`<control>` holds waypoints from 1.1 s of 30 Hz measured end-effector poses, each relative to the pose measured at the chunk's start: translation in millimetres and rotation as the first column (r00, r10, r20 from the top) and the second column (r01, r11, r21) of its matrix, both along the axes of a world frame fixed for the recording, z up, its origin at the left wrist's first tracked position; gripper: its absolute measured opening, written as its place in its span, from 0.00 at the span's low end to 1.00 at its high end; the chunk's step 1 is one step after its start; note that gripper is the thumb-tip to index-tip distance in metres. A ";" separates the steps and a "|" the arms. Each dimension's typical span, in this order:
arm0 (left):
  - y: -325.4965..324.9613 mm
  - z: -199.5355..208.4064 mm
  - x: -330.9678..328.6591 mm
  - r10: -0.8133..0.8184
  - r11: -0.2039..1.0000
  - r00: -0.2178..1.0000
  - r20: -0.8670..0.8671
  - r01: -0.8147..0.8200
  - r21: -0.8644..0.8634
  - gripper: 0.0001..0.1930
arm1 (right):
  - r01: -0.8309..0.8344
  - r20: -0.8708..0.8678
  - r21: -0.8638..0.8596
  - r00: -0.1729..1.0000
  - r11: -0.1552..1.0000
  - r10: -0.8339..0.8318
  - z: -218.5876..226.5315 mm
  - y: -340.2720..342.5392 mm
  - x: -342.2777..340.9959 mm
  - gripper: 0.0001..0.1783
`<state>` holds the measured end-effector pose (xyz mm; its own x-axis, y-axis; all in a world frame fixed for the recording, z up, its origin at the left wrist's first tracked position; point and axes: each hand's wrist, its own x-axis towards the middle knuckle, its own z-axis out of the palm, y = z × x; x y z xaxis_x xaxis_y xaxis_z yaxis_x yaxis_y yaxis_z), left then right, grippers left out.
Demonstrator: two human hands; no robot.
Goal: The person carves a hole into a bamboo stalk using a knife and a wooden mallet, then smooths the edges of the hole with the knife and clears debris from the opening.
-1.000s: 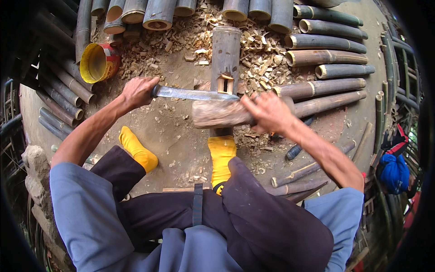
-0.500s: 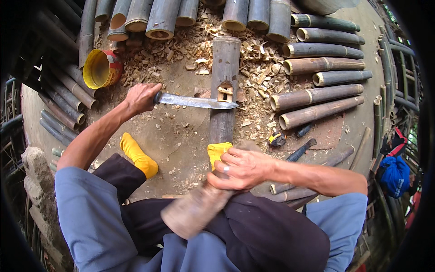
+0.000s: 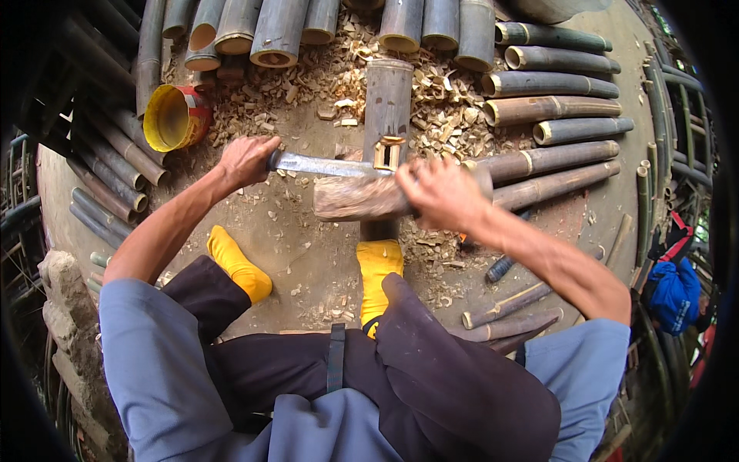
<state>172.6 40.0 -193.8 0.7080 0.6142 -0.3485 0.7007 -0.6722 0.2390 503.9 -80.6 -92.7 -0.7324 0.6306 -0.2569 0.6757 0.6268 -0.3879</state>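
My left hand (image 3: pixel 250 160) is closed round the handle of a long knife (image 3: pixel 327 165). Its blade points right and crosses a bamboo section (image 3: pixel 387 100) at the near edge of a squarish cut opening. A thick, rough block of wood (image 3: pixel 358 199) is gripped in my right hand (image 3: pixel 446 192), its length lying crosswise just below the blade. Motion smears the block slightly, and I cannot tell whether it touches the knife. Both hide part of the bamboo beneath them. My yellow-socked right foot (image 3: pixel 379 269) is at the bamboo's near end.
Several cut bamboo lengths (image 3: pixel 554 112) lie in a row on the right, with others (image 3: pixel 279 35) along the far side. Wood chips (image 3: pixel 454 112) cover the ground around the bamboo. A yellow-rimmed bucket (image 3: pixel 175 119) lies tipped at the left. A blue bag (image 3: pixel 671 296) sits far right.
My right hand has swung the wooden block up and away from my lap to the knife. The blade's tip is now hidden, and a chip at the cut opening has gone.
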 end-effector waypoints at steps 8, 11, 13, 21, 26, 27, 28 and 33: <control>2.8 2.2 8.2 -0.030 0.999 1.000 0.007 0.030 -0.013 0.15 | -0.198 -0.266 0.191 0.932 0.961 0.245 -19.2 -9.7 7.9 0.25; 5.5 -2.3 0.9 -0.041 0.999 0.999 -0.026 0.041 -0.002 0.12 | 0.011 0.262 0.035 0.965 0.999 -0.020 -4.0 16.3 -0.9 0.33; 4.6 -2.4 1.2 -0.004 0.999 0.999 -0.046 0.002 -0.039 0.12 | -0.149 0.036 0.152 0.989 0.977 0.145 16.8 -8.2 -11.3 0.28; 6.7 7.1 7.2 -0.023 1.000 0.999 -0.039 0.023 -0.007 0.12 | 0.010 0.277 0.013 0.961 1.000 -0.013 -4.9 28.4 13.7 0.37; 5.7 2.0 11.2 -0.028 1.000 0.999 -0.022 0.028 -0.006 0.11 | -0.220 -0.343 0.254 0.890 0.942 0.300 14.2 -21.9 -2.4 0.27; 5.7 1.2 18.5 -0.032 0.999 0.999 -0.004 0.032 -0.013 0.11 | -0.203 -0.303 0.340 0.901 0.918 0.312 -10.9 -15.2 16.4 0.28; 8.8 4.4 20.9 -0.028 1.000 1.000 0.000 0.028 -0.008 0.10 | -0.079 -0.032 0.099 0.996 0.992 0.082 -20.3 10.3 32.1 0.31; 43.7 22.3 26.2 -0.058 0.937 0.991 -0.119 0.013 -0.348 0.09 | 0.358 -0.019 0.048 0.934 0.933 -0.357 -11.2 8.3 48.2 0.43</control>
